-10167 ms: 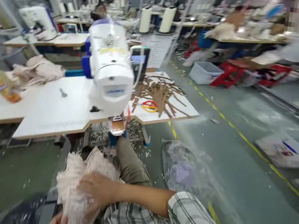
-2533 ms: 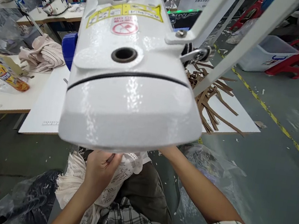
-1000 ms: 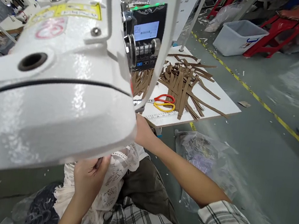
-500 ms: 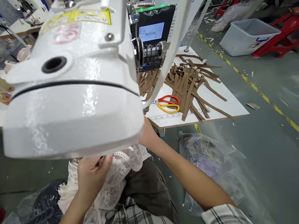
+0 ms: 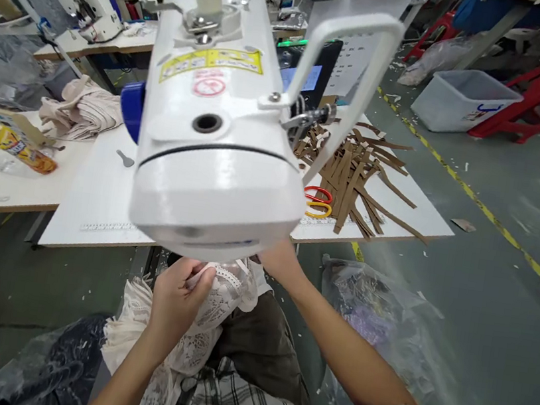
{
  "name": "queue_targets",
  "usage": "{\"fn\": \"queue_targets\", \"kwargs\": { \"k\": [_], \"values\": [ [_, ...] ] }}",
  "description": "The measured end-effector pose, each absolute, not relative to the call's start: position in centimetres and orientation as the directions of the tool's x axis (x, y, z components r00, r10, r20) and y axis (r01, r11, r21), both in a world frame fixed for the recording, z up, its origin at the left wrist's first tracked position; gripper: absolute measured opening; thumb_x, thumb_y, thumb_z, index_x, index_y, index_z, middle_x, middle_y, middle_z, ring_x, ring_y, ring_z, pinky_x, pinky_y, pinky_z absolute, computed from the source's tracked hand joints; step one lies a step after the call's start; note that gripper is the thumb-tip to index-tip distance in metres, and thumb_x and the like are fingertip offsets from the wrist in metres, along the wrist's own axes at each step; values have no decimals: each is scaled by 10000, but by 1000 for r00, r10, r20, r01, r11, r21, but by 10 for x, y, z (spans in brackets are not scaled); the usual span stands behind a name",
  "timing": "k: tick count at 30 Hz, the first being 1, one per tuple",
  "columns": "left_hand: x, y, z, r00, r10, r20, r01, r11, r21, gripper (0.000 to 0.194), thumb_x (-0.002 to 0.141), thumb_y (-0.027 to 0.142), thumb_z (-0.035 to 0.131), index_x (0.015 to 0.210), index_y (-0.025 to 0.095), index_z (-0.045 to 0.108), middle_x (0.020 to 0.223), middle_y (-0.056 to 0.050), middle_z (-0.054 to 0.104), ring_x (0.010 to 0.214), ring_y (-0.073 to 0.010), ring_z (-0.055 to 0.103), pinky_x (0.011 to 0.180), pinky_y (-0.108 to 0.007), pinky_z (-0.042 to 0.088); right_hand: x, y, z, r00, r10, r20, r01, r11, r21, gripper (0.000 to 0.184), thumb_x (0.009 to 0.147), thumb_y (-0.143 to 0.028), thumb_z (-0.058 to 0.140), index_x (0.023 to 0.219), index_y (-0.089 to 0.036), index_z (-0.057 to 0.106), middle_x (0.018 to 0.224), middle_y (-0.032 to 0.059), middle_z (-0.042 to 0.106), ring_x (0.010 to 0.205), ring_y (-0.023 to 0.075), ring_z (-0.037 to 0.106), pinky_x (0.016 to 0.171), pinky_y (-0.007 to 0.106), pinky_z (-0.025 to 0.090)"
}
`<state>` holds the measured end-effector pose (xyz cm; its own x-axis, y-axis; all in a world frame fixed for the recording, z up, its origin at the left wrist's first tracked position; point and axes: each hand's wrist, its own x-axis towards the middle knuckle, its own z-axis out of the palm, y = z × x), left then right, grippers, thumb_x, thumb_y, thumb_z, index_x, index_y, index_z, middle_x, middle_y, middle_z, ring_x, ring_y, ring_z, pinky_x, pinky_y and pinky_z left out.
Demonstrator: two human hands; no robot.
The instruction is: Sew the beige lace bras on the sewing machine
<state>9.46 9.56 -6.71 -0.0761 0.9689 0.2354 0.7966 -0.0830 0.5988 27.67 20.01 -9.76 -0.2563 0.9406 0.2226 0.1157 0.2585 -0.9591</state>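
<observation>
A white sewing machine (image 5: 217, 148) fills the middle of the view, its head hanging over my lap. Below it lies a bundle of cream lace fabric (image 5: 190, 339). My left hand (image 5: 178, 300) is closed on the lace's upper edge just under the machine head. My right hand (image 5: 278, 260) reaches under the machine at the table's front edge; its fingers are hidden behind the machine head.
Brown strips (image 5: 360, 168) and red-and-yellow scissors (image 5: 317, 202) lie on the white table (image 5: 93, 204) at right. A clear plastic bag (image 5: 375, 311) sits on the floor at right, a dark bag (image 5: 51, 366) at lower left. A white bin (image 5: 465, 99) and red stools stand behind.
The view has swung left, so the machine head now sits central. My left hand has slid slightly up along the lace edge. My right arm stays under the machine.
</observation>
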Motion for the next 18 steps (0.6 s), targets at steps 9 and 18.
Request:
{"fn": "queue_targets", "kwargs": {
  "k": [9,18],
  "values": [
    [95,71,-82,232,743,627,866,-451,215,243,841,203,646,671,213,472,526,53,410,502,-120,362,503,-281,219,324,62,-104,-608,723,327,-230,234,-945,287,897,-172,625,1169,-253,669,888,41,740,768,180,734,660,271,597],
    [100,65,-85,128,735,666,831,-446,333,253,806,51,604,672,207,456,566,59,337,539,-112,293,517,-271,202,307,52,-94,-511,622,593,-336,490,-804,474,894,-102,611,1351,-211,545,982,57,745,925,151,727,823,237,583]
  ]
}}
